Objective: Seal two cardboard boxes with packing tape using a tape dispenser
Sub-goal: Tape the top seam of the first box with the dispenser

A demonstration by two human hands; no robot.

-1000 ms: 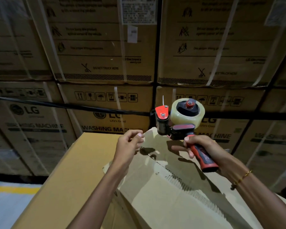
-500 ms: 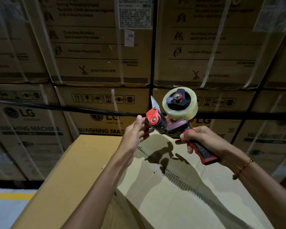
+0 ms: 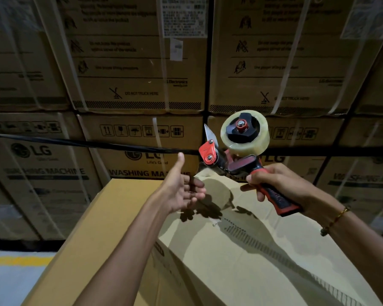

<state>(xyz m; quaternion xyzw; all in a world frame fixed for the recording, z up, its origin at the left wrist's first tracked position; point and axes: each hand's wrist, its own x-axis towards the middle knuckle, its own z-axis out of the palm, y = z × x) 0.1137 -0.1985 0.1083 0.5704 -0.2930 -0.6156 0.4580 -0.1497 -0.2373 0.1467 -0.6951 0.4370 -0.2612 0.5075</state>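
Head view. Left hand: palm turned up and inward, thumb raised, fingers loosely extended toward the front end of the tape dispenser; it holds nothing. The fingertips lie in shadow just below the dispenser's red side plate; contact cannot be judged. Right hand: fingers wrapped around the red-and-black handle, firm grip, with a thin gold bracelet at the wrist. The dispenser is held in the air, tilted, front end pointing left, over the far edge of the pale cardboard box. A roll of clear tape sits on the hub, side face toward the camera; a metal flap stands up just left of the roll. The pale box fills the lower right; a dark ribbed line runs diagonally along its top, and both hands cast shadows on it. Touching it on the left is a second, yellower cardboard box, top face flat. Behind: a wall of stacked washing machine cartons with white straps, and a black band stretched across them. Lower left: grey floor with a yellow line.
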